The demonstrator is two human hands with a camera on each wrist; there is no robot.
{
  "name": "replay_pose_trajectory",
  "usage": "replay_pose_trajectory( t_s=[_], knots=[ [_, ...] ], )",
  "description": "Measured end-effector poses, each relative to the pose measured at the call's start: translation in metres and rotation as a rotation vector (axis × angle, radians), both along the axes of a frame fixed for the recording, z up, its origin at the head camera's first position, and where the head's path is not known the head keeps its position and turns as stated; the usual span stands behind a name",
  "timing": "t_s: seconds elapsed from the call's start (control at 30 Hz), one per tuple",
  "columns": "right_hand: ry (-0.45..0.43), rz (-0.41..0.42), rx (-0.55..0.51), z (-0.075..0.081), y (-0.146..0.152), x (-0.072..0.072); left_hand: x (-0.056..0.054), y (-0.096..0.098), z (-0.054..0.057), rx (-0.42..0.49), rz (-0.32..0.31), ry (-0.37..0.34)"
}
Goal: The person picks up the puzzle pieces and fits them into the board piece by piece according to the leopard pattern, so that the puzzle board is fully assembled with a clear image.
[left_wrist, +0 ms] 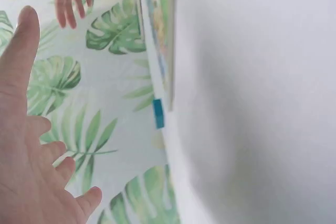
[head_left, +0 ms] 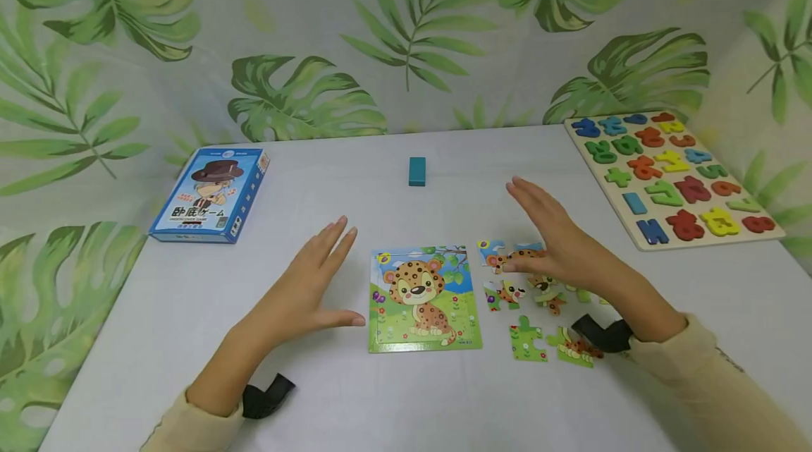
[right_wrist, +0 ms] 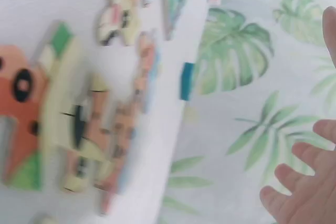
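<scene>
My left hand (head_left: 306, 291) hovers above the table left of a square leopard picture board (head_left: 425, 300), its fingers spread and thumb pointing at the board. My right hand (head_left: 564, 244) hangs over the loose jigsaw pieces (head_left: 528, 340) right of the board, fingers extended. Neither holds anything. In the left wrist view the left hand (left_wrist: 31, 145) shows straight fingers, and the board (left_wrist: 165, 30) appears edge-on. In the right wrist view the right hand (right_wrist: 307, 182) is apart from the blurred pieces (right_wrist: 23, 114). Some pieces lie partly hidden under the right hand in the head view.
A blue game box (head_left: 206, 194) lies at the back left. The small teal block (head_left: 416, 171) sits at the back middle. A wooden board of colourful numbers and letter-like shapes (head_left: 672, 180) lies at the back right. Leaf-patterned cloth (head_left: 419, 36) hangs behind the white table (head_left: 317, 395).
</scene>
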State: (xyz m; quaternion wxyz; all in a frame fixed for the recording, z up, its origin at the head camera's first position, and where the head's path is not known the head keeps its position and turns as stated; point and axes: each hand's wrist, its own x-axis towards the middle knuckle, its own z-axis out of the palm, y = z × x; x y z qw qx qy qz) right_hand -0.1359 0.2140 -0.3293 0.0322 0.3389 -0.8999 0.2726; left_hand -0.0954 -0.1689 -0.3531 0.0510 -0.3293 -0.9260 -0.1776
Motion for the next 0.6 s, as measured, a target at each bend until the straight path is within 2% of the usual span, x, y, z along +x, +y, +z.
replay_pose_trajectory(
  t_s=[0.17,0.3,0.47,0.6],
  knots=[
    [-0.226,-0.036,-0.064,-0.023,0.002,-0.011,0.002,0.010,-0.018,0.115,0.034,-0.156],
    [-0.331,-0.043,-0.066,-0.038,0.005,-0.016,0.002,0.012,-0.029,0.164,0.066,-0.269],
    [-0.373,-0.035,-0.023,-0.050,0.009,-0.021,0.000,0.010,-0.042,0.175,0.080,-0.354],
    [-0.345,-0.015,0.020,-0.058,0.011,-0.025,-0.003,0.009,-0.052,0.173,0.066,-0.348]
  ],
)
